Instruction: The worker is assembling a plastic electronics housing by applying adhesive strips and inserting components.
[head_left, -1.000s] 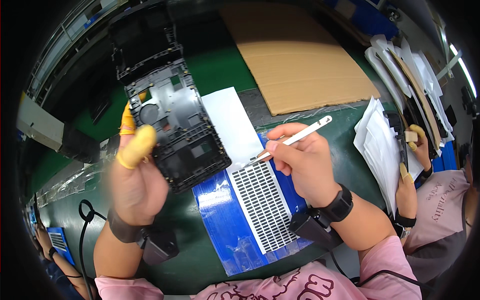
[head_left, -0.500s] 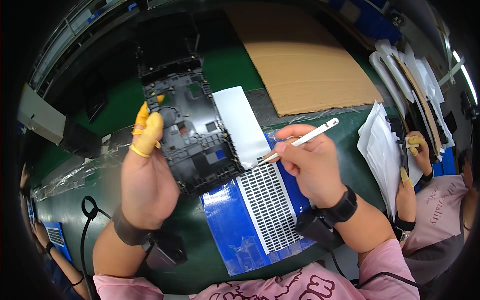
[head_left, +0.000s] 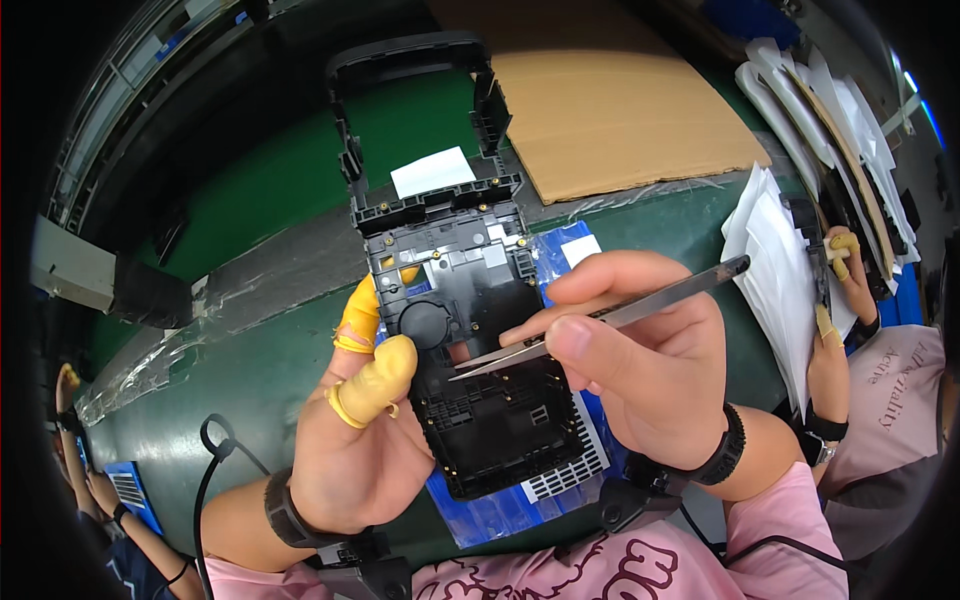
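My left hand (head_left: 365,430), with yellow finger cots on its thumb and a finger, is closed on the left edge of a black plastic housing (head_left: 500,300). The housing has many cut-outs, small brass inserts and an open frame at its far end. In my right hand (head_left: 650,370) is a pair of metal tweezers (head_left: 640,305), pinched between thumb and fingers. Its tips are over the middle of the housing, slightly apart; whether they hold anything small I cannot make out. Under the housing lies a sheet of small black labels (head_left: 570,478) on a blue board (head_left: 490,515), both partly hidden.
Brown cardboard (head_left: 620,120) lies at the far right of the green table (head_left: 250,350). White wrapping sheets (head_left: 770,270) stand to the right, beside a co-worker's hands. Another person's arms and a blue board (head_left: 130,495) are at the far left. A black cable (head_left: 207,470) loops near my left forearm.
The housing has moved right and nearer, over the label sheet, and now faces up more squarely. The tweezers' tips have gone from the label sheet to the housing.
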